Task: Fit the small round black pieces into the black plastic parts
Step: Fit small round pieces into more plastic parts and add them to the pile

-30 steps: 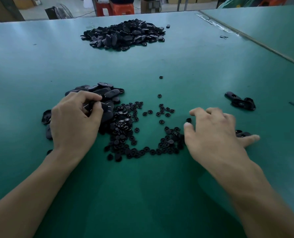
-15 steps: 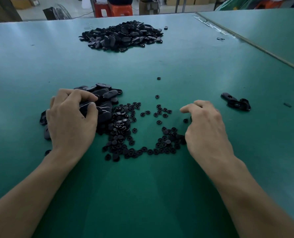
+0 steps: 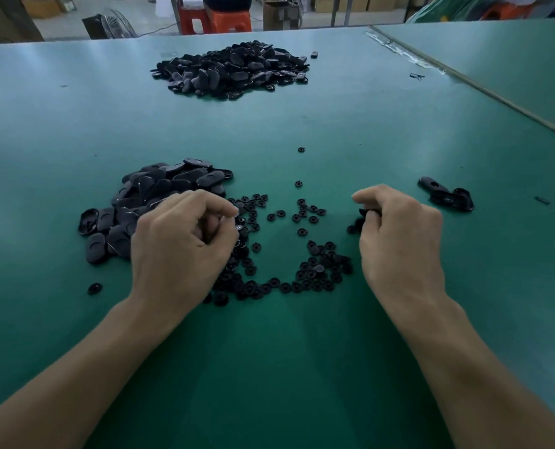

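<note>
Black small round pieces point(image 3: 318, 270) beside oval parts point(image 3: 159, 189)

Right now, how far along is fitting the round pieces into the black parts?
Early, it seems. Possibly done: a few parts set aside right. In hand: the right hand pinches a round piece; the left hand is curled, contents hidden. Still to do: the near pile and many loose pieces. The far pile is unclear.
</note>
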`<state>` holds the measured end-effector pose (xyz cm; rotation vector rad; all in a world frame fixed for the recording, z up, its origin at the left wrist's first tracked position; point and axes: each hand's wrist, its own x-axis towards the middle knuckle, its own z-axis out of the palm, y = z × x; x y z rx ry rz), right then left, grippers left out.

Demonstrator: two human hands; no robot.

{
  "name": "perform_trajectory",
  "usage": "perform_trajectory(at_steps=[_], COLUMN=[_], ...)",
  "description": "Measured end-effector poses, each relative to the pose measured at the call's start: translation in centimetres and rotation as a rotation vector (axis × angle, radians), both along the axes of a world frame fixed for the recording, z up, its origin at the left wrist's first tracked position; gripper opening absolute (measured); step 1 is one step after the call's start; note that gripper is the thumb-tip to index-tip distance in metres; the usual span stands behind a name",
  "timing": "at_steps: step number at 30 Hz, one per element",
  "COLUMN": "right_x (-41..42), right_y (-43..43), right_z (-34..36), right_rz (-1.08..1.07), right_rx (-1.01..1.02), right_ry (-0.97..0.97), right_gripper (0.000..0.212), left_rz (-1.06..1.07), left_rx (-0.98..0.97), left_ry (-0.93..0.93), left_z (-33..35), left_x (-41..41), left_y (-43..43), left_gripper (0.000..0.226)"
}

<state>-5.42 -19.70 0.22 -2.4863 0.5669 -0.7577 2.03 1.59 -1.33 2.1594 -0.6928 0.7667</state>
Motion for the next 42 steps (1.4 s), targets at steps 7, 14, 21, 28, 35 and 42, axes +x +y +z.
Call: perform_trajectory(at_steps=[7,14,21,28,35,42], right_x=[0.2,0.6,0.4,0.2,0.3,0.2], right_y=[0.6,2.6,4.1,3.8,3.6,3.7], right_z=[0.2,0.2,0.0,0.1,0.2,0.2], right_rz=[0.099,0.403,0.571,0.545,0.594,0.606], right_rx=[0.068,0.693,0.856,0.799,0.908,0.889], right_ry=[-0.340,-0.386,-0.328,-0.152,-0.189,-0.179], right_gripper=[0.026,0.027,0.025,0.006,0.019,0.015], left_rz=[-0.128,-0.275,-0.324,-0.284,-0.305,-0.341], left_rx=[-0.086,-0.095,-0.141,-0.183,-0.187,-0.230], left_ry=[0.132,0.230,0.257,0.174,0.294,0.365], left_z=[0.4,0.7,0.7,0.7,0.4,0.7], left_x=[-1.4,-1.6,-1.5,-1.3,-1.2,-1.1], left_y=[-1.2,-1.3,-1.2,-1.2,-0.9,-1.1], left_gripper=[0.006,0.031,0.012,0.009,0.033,0.013])
